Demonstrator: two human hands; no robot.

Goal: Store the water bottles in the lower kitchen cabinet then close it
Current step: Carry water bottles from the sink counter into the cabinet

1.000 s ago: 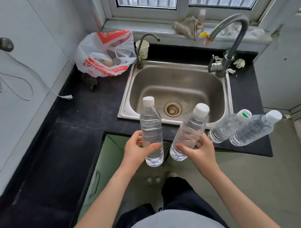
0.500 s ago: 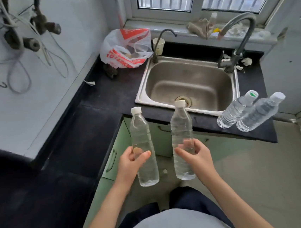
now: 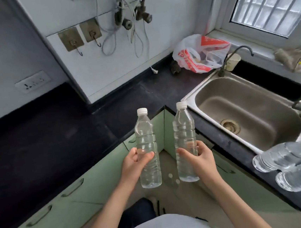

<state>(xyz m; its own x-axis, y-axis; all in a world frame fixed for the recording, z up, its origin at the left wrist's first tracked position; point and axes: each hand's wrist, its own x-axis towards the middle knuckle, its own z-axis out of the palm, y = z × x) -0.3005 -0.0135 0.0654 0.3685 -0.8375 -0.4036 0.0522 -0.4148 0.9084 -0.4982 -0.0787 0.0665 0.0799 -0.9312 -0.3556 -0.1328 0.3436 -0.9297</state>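
two bottles held over the cabinet corner

the left hand [image 3: 132, 163] grips one clear bottle [image 3: 147, 151] upright by its middle, and the right hand [image 3: 199, 157] grips a second bottle [image 3: 185, 143] the same way, side by side but apart. both hang above the floor in front of the green lower cabinets [image 3: 90, 185], whose doors look shut. two more bottles [image 3: 282, 156] lie on the black counter [image 3: 56, 134] right of the sink [image 3: 245, 115].

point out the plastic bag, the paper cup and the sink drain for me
White and red plastic bag [image 3: 198, 54], head view, on its crumpled front.
Pale paper cup [image 3: 234, 61], head view, on its side wall behind the small tap.
Round metal drain of the steel sink [image 3: 229, 124], head view, on the strainer's middle.
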